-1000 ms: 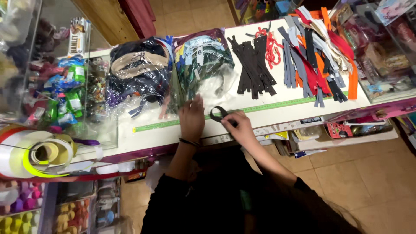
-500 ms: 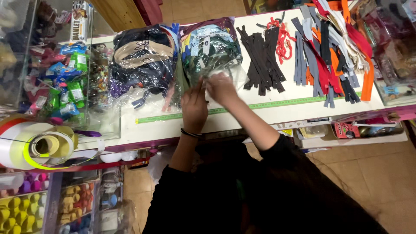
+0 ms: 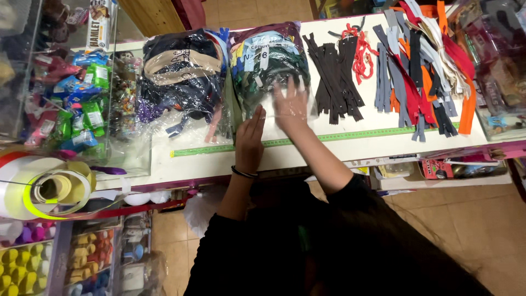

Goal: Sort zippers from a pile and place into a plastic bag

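My left hand (image 3: 250, 138) lies flat on the white counter (image 3: 350, 143), fingers together, its tips against the lower left edge of a clear plastic bag of green and dark zippers (image 3: 268, 60). A dark band circles that wrist. My right hand (image 3: 290, 105) rests spread on the lower part of the same bag, fingers apart, holding nothing. A second clear bag of dark and beige zippers (image 3: 183, 68) lies just left of it.
A green measuring strip (image 3: 356, 135) runs along the counter's front. Loose black zippers (image 3: 334, 77), a red one (image 3: 359, 55) and a mixed coloured pile (image 3: 422, 71) lie to the right. Ribbon rolls (image 3: 49, 186) and glass shelves of small goods (image 3: 71, 87) stand at the left.
Both hands moved up from the counter's front edge to the zipper bag. The small dark object in my right hand a second ago is gone from view, and that hand now lies flat.
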